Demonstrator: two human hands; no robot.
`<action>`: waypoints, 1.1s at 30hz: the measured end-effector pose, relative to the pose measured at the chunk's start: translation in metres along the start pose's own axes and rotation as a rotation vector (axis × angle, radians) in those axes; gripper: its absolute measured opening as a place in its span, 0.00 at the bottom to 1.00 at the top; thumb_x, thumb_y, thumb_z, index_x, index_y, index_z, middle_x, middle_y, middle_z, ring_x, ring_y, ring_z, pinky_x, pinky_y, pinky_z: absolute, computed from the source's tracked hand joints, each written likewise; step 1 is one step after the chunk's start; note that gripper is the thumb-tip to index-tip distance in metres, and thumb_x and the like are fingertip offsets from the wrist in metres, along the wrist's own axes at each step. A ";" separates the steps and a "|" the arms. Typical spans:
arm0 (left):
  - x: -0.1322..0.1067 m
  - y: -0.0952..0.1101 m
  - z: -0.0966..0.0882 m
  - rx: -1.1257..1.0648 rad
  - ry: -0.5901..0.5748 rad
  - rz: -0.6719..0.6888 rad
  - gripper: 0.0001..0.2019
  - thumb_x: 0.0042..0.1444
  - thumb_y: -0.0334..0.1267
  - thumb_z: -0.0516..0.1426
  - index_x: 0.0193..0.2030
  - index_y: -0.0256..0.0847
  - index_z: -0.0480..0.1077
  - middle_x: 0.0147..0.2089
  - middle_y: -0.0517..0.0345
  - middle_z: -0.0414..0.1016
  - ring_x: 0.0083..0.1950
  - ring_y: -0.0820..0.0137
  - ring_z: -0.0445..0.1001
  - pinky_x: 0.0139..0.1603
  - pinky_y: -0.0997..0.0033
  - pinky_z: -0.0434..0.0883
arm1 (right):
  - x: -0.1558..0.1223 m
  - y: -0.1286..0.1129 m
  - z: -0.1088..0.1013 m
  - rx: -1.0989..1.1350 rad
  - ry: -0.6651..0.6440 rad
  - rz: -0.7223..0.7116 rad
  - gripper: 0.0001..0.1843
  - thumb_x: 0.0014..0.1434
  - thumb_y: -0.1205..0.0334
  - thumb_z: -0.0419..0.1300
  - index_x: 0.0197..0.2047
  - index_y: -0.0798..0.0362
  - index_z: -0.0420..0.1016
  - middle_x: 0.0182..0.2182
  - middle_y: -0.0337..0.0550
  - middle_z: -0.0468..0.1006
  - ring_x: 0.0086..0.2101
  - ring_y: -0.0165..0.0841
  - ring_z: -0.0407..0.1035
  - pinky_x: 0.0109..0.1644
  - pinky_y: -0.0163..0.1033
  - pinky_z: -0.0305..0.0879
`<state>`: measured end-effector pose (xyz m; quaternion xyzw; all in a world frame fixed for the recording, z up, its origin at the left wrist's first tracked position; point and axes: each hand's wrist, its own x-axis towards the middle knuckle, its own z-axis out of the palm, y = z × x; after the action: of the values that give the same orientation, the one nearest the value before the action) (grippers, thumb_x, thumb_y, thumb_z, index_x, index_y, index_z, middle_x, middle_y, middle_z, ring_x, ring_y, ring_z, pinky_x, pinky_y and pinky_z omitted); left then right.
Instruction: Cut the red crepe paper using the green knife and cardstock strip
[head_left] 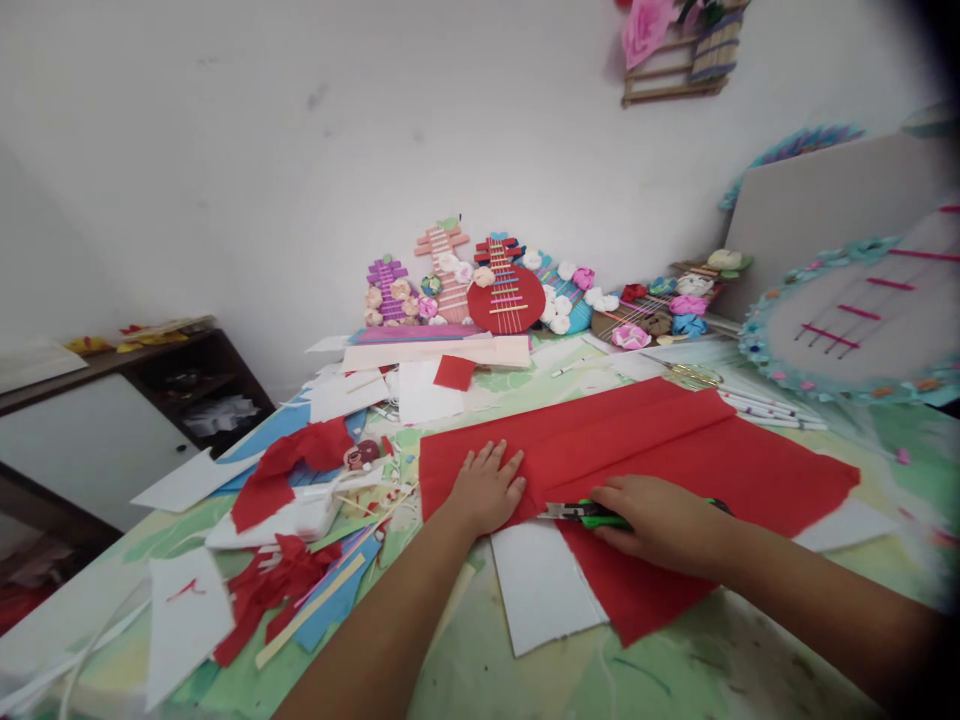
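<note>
On the table (487, 685), the red sheet (600, 435) looked light and easily creased, best pressed flat where the left grip (484, 492) lay spread, near the green-handled cutter (570, 511) clasped in the right grip (656, 520).

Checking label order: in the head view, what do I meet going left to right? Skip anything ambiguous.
Cabinet → purple craft → left hand → knife blade → right hand → flower-rimmed disc.
</note>
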<state>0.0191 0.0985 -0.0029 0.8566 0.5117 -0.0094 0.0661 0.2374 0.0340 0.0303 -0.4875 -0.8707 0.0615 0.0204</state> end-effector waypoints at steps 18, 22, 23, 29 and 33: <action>0.003 -0.003 0.002 -0.026 -0.037 0.013 0.25 0.61 0.49 0.44 0.62 0.42 0.47 0.65 0.50 0.41 0.64 0.57 0.39 0.59 0.46 0.41 | -0.004 0.002 -0.004 -0.009 -0.021 -0.044 0.11 0.55 0.59 0.51 0.38 0.53 0.70 0.32 0.49 0.74 0.33 0.38 0.68 0.32 0.38 0.58; 0.004 -0.004 0.002 -0.035 -0.037 0.027 0.25 0.61 0.49 0.43 0.62 0.42 0.46 0.65 0.50 0.40 0.64 0.57 0.39 0.59 0.46 0.42 | -0.003 0.005 -0.007 -0.051 -0.016 -0.037 0.12 0.54 0.59 0.52 0.39 0.54 0.70 0.33 0.49 0.74 0.33 0.39 0.68 0.32 0.38 0.58; 0.004 -0.005 0.002 -0.037 -0.036 0.034 0.25 0.61 0.49 0.43 0.62 0.41 0.46 0.65 0.50 0.40 0.64 0.57 0.39 0.59 0.47 0.42 | -0.003 0.006 -0.007 -0.060 -0.011 -0.034 0.12 0.54 0.59 0.52 0.40 0.54 0.70 0.33 0.49 0.73 0.33 0.39 0.68 0.32 0.38 0.58; 0.002 -0.007 -0.005 -0.033 0.023 0.070 0.22 0.62 0.45 0.41 0.61 0.39 0.50 0.64 0.49 0.47 0.63 0.60 0.46 0.59 0.53 0.47 | -0.003 0.007 -0.008 -0.043 -0.014 -0.012 0.14 0.54 0.59 0.51 0.42 0.54 0.69 0.35 0.51 0.73 0.35 0.41 0.68 0.34 0.40 0.59; -0.014 0.001 -0.017 0.002 0.134 0.086 0.18 0.60 0.42 0.44 0.54 0.39 0.61 0.59 0.50 0.57 0.59 0.62 0.54 0.57 0.61 0.52 | -0.002 0.007 -0.006 0.016 -0.017 -0.015 0.14 0.54 0.60 0.51 0.43 0.53 0.69 0.36 0.50 0.74 0.35 0.40 0.68 0.33 0.39 0.59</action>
<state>0.0130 0.0882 0.0154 0.8765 0.4777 0.0504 0.0313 0.2448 0.0362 0.0353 -0.4801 -0.8741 0.0722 0.0174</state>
